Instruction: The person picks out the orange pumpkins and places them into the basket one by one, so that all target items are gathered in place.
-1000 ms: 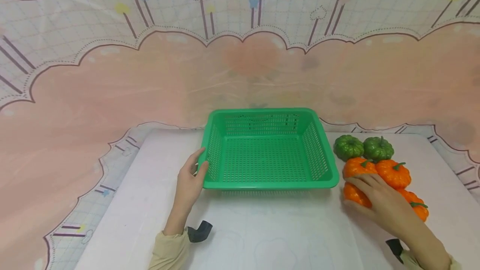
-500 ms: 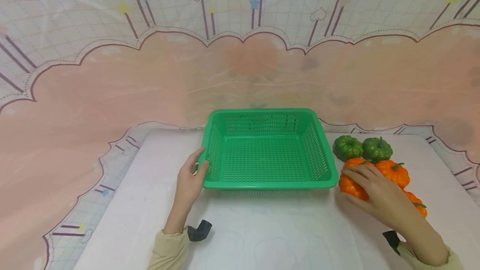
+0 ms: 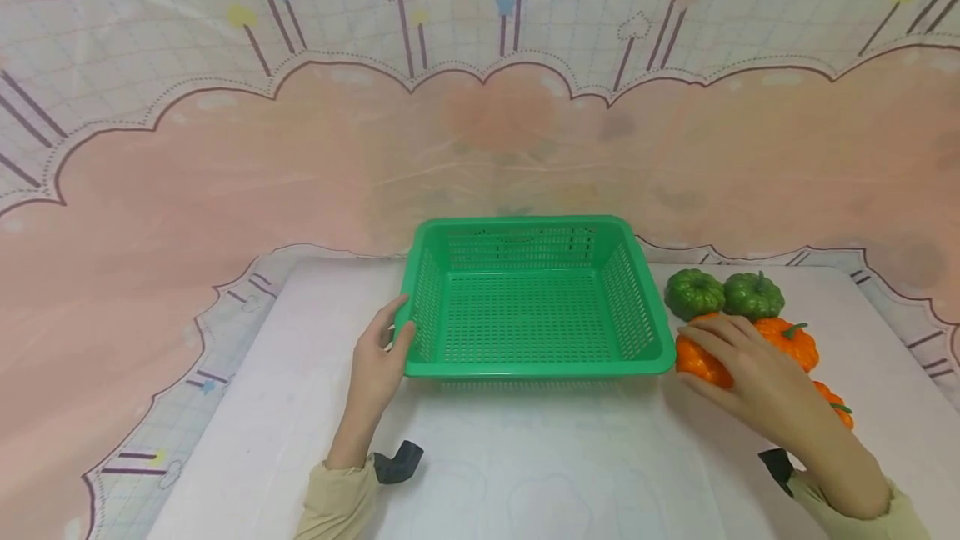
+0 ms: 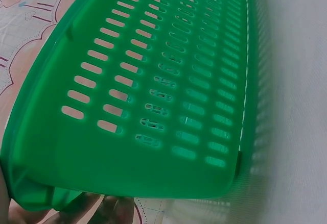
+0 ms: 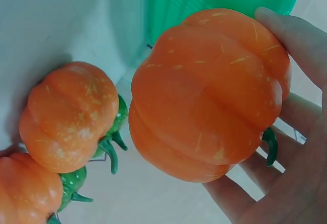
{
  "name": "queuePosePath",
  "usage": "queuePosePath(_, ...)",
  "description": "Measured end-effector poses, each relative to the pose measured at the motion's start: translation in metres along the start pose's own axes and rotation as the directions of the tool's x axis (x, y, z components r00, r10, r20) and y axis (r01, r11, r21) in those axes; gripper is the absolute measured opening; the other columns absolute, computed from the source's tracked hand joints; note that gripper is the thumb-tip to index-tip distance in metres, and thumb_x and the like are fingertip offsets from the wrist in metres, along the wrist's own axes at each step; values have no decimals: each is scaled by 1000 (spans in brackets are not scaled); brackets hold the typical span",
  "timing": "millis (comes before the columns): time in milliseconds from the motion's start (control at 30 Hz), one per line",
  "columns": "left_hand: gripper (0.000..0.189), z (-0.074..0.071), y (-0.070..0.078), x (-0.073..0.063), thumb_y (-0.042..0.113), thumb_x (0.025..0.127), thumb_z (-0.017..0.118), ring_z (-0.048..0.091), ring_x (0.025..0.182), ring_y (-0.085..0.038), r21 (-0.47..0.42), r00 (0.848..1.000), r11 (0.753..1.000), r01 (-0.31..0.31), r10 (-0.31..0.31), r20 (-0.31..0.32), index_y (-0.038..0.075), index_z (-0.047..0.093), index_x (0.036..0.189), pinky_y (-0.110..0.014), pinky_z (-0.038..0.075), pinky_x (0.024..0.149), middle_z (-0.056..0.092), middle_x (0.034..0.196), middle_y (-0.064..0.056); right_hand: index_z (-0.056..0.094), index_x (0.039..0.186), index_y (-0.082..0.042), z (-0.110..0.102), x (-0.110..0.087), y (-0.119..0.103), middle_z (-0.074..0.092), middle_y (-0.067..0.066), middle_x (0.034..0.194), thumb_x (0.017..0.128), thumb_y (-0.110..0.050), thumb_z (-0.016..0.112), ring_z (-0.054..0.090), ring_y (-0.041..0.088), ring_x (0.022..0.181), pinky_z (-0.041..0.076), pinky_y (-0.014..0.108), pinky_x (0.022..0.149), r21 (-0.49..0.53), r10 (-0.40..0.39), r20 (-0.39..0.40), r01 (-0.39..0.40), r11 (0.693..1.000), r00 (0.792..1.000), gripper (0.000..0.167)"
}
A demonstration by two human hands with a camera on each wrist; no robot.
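Note:
My left hand (image 3: 378, 369) holds the left rim of a green plastic basket (image 3: 540, 369), its thumb at the rim. In the left wrist view, fingers (image 4: 115, 208) show below the slotted wall of the basket (image 4: 127, 168). My right hand (image 3: 765, 382) grips an orange pumpkin (image 3: 701, 361) close to the basket's front right corner. Thumb and fingers spread round this pumpkin (image 5: 209, 96) in the right wrist view, where its green stem points toward the palm.
Right of the basket are more orange pumpkins (image 3: 787, 344), one of them partly hidden behind my right hand. Two green pumpkins (image 3: 693, 294) sit behind them. A patterned cloth (image 3: 300, 165) hangs at the back of the white table (image 3: 525, 473).
My right hand has moved slightly left with the orange pumpkin, away from the other pumpkins and toward the basket. The left hand and the basket have stayed in place.

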State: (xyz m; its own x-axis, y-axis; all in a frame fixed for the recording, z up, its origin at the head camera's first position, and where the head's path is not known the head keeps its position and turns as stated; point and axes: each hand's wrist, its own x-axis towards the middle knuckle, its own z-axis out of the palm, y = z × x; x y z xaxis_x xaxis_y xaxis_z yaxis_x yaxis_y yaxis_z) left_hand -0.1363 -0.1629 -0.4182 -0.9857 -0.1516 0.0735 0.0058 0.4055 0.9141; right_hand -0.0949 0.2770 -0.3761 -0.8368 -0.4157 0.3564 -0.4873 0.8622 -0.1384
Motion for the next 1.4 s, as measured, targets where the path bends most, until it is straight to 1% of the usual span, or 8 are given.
queuePosePath(167,46,0,1,-1,18,103,53,50,132,-43,-3,1000,1000,-1,1,5,14,45,148,-53,52,98,42,154,-15,67,122,-7,-3,1,0,62,10,122,78,-31,84,52,30,115,57,54,78,0,-4,-13,4,1000,1000,53)
queuePosePath(300,45,0,0,-1,19,104,53,50,132,-42,-6,1000,1000,-5,5,14,15,45,148,-54,51,100,42,154,-14,67,121,-8,-6,2,0,62,9,122,78,-31,84,52,29,116,56,52,79,5,-8,-36,8,1000,999,52)
queuePosePath(533,45,-2,-2,0,20,103,54,48,134,-41,-11,1000,1000,-2,2,10,16,46,148,-54,49,102,42,155,-12,67,120,-10,-9,7,0,62,8,122,78,-33,84,53,28,115,59,48,71,-15,-25,-59,24,1000,998,51)
queuePosePath(767,45,-1,-2,0,20,103,54,50,133,-39,-25,1000,1000,-6,6,13,17,46,148,-51,54,97,42,154,-12,68,120,-8,-13,13,-1,64,10,120,74,-31,87,54,32,115,55,55,82,8,-16,-79,17,1000,997,56)
queuePosePath(967,45,0,-1,0,21,104,53,50,133,-39,-41,1000,999,-2,2,17,16,45,148,-50,54,97,43,154,-13,68,121,-9,-16,17,-2,63,7,122,69,-24,90,52,29,118,56,53,82,49,-3,-111,9,999,994,58)
queuePosePath(1167,46,1,1,0,21,104,52,48,134,-41,-19,1000,1000,1,0,17,15,44,149,-52,52,99,41,155,-13,67,123,-10,-19,25,-6,63,7,124,74,-27,87,53,28,117,55,52,83,49,16,-88,-11,999,996,55)
queuePosePath(1300,46,1,1,-1,21,105,50,47,135,-42,-6,1000,1000,1,-1,16,15,43,150,-52,52,100,40,155,-14,67,122,-11,-19,33,-11,62,5,124,78,-29,85,53,27,115,57,51,80,61,9,-73,-5,998,997,51)
queuePosePath(1400,46,0,1,-1,22,105,50,46,135,-43,3,1000,1000,-3,3,15,15,43,150,-53,50,101,40,155,-14,67,121,-12,-20,39,-14,62,5,125,78,-29,84,53,27,115,56,52,79,72,-4,-84,10,997,996,49)
